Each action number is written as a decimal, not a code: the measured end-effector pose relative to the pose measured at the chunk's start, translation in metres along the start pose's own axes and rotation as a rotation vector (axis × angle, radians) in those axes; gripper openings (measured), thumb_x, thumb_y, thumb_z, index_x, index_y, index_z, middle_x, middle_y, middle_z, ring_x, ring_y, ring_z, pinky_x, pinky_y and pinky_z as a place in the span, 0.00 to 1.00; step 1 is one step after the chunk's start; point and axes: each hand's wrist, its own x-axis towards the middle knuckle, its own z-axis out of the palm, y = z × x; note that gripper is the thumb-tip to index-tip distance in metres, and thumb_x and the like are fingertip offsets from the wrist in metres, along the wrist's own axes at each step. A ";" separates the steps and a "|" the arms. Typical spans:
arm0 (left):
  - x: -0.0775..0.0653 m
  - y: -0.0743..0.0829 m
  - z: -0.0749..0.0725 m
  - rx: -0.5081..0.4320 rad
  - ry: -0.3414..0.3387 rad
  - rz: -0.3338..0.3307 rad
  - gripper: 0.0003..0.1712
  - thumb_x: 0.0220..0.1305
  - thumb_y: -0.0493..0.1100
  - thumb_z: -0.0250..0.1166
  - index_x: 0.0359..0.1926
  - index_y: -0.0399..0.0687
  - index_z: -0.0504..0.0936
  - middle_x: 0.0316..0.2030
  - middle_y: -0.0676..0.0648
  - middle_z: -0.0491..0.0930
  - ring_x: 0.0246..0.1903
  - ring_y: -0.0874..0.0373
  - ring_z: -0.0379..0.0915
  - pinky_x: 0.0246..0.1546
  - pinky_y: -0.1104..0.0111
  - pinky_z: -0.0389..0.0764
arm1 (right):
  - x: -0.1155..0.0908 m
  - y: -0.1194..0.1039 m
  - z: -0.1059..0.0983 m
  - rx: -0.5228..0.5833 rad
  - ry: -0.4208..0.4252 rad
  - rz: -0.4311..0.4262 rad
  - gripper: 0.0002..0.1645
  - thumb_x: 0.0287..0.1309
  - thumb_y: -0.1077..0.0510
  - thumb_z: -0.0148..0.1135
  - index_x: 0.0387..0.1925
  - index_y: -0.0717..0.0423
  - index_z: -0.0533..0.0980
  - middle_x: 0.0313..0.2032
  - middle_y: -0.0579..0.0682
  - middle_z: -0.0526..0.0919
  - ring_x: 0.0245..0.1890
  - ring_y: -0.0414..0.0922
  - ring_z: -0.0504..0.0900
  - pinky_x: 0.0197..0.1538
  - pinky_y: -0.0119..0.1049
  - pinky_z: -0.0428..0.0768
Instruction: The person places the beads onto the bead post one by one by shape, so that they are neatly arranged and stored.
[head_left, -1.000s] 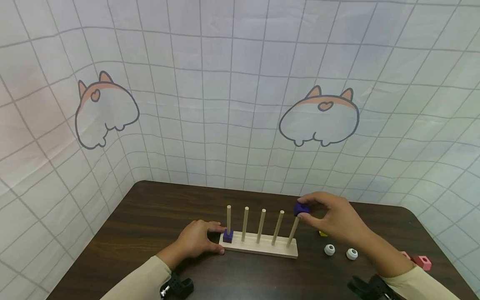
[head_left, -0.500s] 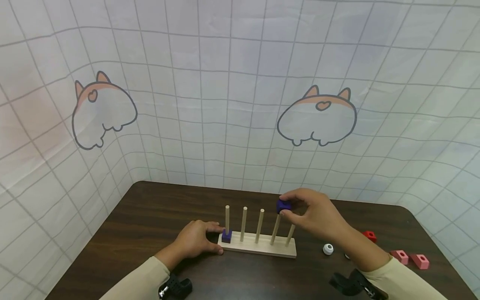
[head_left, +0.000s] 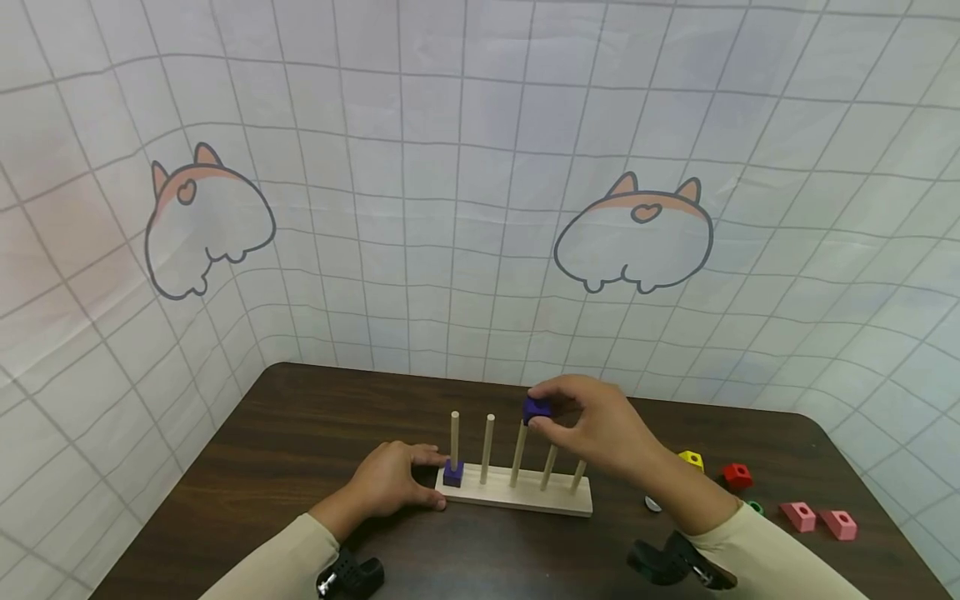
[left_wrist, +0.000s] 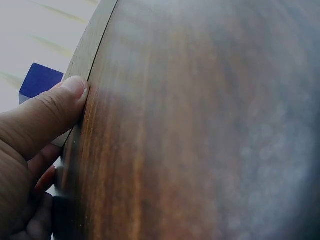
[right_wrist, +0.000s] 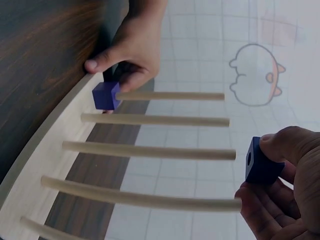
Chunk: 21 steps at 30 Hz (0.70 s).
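Observation:
A pale wooden peg board (head_left: 517,495) with several upright pegs stands on the dark table. My left hand (head_left: 392,479) grips its left end; in the left wrist view, the thumb (left_wrist: 62,100) presses the board's side. One purple block (head_left: 453,473) sits at the bottom of the leftmost peg, close by those fingers. With thumb and fingers, my right hand (head_left: 592,417) pinches another purple block (right_wrist: 262,162), a hole showing in its face. In the head view this block overlaps the top of the middle peg; the right wrist view shows it just beyond the peg tips.
Right of the board lie a yellow block (head_left: 692,460), a red block (head_left: 737,476) and two pink blocks (head_left: 799,516). A green piece (head_left: 755,507) and a white bead (head_left: 652,504) are partly hidden by the right forearm. A patterned cloth (head_left: 450,208) hangs behind the table.
My right hand has moved left with the purple block, from over the rightmost peg to over the middle one. The left hand keeps its grip on the board's end.

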 end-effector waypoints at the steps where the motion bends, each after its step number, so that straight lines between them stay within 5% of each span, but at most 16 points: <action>1: 0.000 0.000 0.000 -0.001 0.000 0.001 0.37 0.44 0.59 0.84 0.57 0.54 0.88 0.61 0.44 0.81 0.62 0.39 0.74 0.60 0.45 0.75 | 0.001 -0.001 0.001 0.002 -0.002 -0.001 0.19 0.56 0.60 0.77 0.50 0.54 0.84 0.43 0.42 0.87 0.41 0.38 0.86 0.45 0.37 0.85; 21: 0.002 -0.002 0.000 0.009 0.004 0.012 0.36 0.44 0.60 0.84 0.55 0.55 0.89 0.60 0.43 0.82 0.61 0.39 0.76 0.60 0.45 0.75 | 0.022 -0.018 0.029 0.061 -0.051 0.009 0.18 0.59 0.59 0.76 0.51 0.52 0.83 0.44 0.42 0.86 0.42 0.38 0.86 0.46 0.37 0.84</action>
